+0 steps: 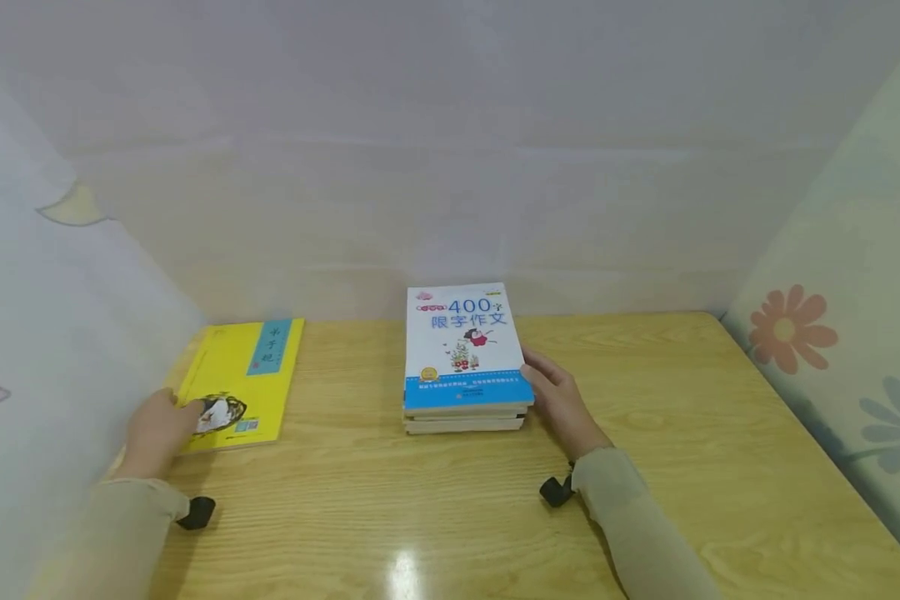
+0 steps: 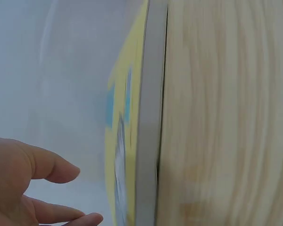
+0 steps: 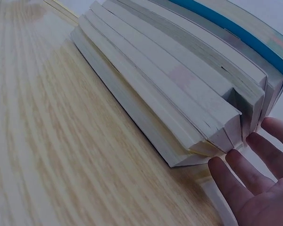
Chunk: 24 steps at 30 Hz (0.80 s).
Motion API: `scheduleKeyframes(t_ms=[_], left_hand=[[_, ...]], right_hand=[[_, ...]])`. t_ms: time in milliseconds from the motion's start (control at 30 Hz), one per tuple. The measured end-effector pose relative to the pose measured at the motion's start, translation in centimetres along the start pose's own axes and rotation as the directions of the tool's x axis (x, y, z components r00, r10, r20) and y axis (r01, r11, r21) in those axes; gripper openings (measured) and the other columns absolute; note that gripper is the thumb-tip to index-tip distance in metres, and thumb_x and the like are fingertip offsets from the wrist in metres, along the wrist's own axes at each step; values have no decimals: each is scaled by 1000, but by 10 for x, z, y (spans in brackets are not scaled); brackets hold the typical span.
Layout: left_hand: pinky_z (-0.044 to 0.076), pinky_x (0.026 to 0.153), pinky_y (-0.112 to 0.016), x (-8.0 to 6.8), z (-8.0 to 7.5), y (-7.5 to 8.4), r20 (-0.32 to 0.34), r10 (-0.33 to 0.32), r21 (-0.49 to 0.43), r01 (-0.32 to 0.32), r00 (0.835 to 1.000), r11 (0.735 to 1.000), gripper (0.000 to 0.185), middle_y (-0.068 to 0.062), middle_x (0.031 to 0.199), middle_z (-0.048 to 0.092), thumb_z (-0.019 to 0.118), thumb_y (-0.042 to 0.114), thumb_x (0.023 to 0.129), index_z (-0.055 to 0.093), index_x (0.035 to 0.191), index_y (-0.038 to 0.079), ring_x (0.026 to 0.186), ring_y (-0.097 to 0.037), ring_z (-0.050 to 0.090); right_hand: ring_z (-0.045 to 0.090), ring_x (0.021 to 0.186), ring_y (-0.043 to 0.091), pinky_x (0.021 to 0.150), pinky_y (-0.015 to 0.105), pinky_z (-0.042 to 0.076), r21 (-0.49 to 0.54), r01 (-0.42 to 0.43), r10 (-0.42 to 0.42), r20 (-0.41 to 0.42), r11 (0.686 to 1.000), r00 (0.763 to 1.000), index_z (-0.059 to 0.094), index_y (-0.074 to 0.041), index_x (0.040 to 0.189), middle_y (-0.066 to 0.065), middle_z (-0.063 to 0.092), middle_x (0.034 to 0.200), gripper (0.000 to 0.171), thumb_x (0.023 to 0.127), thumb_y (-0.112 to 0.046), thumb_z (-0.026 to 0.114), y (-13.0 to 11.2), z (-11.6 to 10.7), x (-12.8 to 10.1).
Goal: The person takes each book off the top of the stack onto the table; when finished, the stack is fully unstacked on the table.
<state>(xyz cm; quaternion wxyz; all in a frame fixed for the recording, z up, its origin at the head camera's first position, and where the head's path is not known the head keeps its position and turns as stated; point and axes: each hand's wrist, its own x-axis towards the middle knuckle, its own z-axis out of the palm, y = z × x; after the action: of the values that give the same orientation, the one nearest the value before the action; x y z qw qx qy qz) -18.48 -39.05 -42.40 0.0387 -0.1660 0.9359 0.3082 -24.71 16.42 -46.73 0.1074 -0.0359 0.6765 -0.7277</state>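
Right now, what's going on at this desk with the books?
A person sits at a wooden table. Their left hand rests on the near corner of a yellow book lying flat by the left wall. Their right hand, fingers straight, touches the right side of a stack of books in the middle.

Top book of stack [image 1: 467, 350], just beside right hand [image 1: 558, 398] fingers, bore "400字" and "限字作文" in blue on white cover; smaller print on blue band below was unreadable. Yellow book [image 1: 242, 383] under left hand [image 1: 157, 429] fingertips carried teal vertical label, characters too blurred to read
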Motion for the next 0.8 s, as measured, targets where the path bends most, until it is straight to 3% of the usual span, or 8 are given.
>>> scheduleKeyframes(t_ms=[133,200,333,367,433,633,800], left_hand=[[47,91,-66,-6,25,41,-11,121,-23,-121,993,992,68,-47,143,33,39,29,106,23,148,-22,119,-64,43],[41,100,-68,-8,36,64,8,164,-66,-164,986,984,69,-40,154,26,38,31,107,17,154,-16,132,-61,35],[38,109,-62,-8,55,104,27,219,-231,-207,975,951,65,-28,159,31,42,32,109,21,159,-5,141,-49,34],[32,114,-61,-7,59,114,44,221,-285,-200,974,937,64,-26,160,32,43,31,109,21,159,-3,147,-46,26],[33,117,-55,-4,69,130,69,238,-389,-194,969,901,62,-22,159,35,45,26,109,22,160,0,148,-41,30],[44,112,-41,2,99,172,180,294,-649,-111,939,752,56,-20,154,43,55,20,106,36,155,-1,139,-33,47],[44,111,-41,1,110,196,267,325,-710,-43,907,703,51,-19,150,48,59,24,104,47,148,0,135,-34,50]], right_hand=[[44,141,15,111,35,44,-7,5,-5,5,1000,1000,51,-29,150,-11,44,155,60,96,-52,64,1,-1,-3],[43,141,15,111,35,43,-7,11,-11,11,1000,1000,50,-28,150,-10,44,155,60,97,-52,63,0,-1,-4],[43,142,16,110,35,44,4,27,-28,20,1000,999,50,-27,151,-8,43,156,59,98,-50,62,0,1,-3],[43,141,17,110,34,45,10,30,-30,21,1000,999,50,-26,151,-8,43,156,59,99,-50,62,0,1,-4],[43,141,17,110,35,45,13,32,-32,25,999,999,49,-26,151,-8,43,156,59,99,-50,62,0,1,-4],[43,141,15,112,38,42,3,21,-21,9,1000,1000,50,-26,151,-8,44,155,62,97,-53,63,2,0,-2],[44,140,16,112,38,43,4,22,-22,5,1000,1000,50,-26,151,-8,44,155,62,96,-53,63,1,0,-2]])
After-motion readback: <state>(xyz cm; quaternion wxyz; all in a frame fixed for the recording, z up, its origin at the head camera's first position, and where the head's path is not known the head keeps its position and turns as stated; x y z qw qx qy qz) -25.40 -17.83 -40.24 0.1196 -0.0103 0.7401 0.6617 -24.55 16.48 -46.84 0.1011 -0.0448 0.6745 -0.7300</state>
